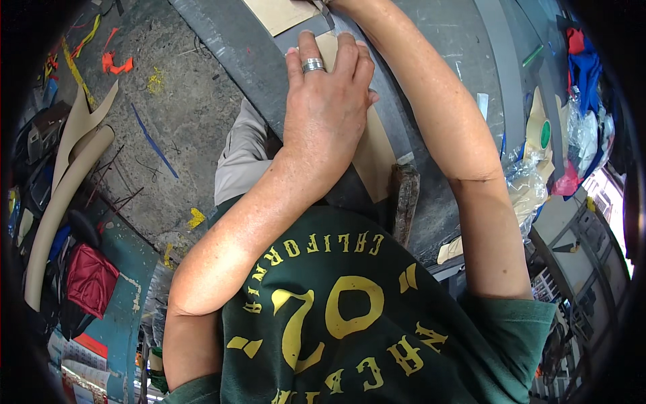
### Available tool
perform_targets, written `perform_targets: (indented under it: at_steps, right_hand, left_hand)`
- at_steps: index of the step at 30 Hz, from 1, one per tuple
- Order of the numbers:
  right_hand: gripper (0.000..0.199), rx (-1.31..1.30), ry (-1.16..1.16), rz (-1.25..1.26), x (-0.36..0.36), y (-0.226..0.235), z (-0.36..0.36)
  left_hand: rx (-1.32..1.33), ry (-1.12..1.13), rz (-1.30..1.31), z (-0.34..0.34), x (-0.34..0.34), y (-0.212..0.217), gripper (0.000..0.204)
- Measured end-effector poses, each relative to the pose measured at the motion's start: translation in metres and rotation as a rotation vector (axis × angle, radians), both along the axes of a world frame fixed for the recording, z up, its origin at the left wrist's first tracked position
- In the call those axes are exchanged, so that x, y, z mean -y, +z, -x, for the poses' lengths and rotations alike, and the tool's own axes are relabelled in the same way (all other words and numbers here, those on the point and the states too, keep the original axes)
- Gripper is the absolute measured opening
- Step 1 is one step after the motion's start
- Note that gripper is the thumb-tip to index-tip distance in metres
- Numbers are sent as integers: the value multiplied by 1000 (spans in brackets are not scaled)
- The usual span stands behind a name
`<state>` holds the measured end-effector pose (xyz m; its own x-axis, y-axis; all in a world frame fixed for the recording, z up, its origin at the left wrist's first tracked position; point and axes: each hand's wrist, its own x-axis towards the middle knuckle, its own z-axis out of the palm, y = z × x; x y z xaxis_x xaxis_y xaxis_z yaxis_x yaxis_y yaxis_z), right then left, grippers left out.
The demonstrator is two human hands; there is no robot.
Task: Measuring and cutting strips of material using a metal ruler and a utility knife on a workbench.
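Tan sheet point(377, 151), left hand point(326, 111) flat on it, fingers point(311, 50) together

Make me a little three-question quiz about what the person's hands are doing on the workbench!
1. True or false: the left hand lies flat on a tan sheet on the grey workbench.
2. What does the left hand wear on one finger? A) a silver ring B) a red glove C) a blue bandage
3. Is the right hand visible?

Key:
1. True.
2. A, a silver ring.
3. No. Only the right forearm shows; it runs to the top edge, where the hand is cut off.
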<state>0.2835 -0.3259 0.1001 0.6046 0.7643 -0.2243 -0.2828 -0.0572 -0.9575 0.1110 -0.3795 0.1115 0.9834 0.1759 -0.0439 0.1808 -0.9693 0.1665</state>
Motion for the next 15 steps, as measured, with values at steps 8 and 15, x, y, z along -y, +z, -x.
perform_targets:
  at_steps: [8,15]
  right_hand:
    - [41,56,12,9,1,-8,-2]
    - [41,737,163,576,-14,30,8]
  left_hand:
    - [-10,0,23,-2,-1,-1,61]
    - [-21,7,30,1,-1,-2,61]
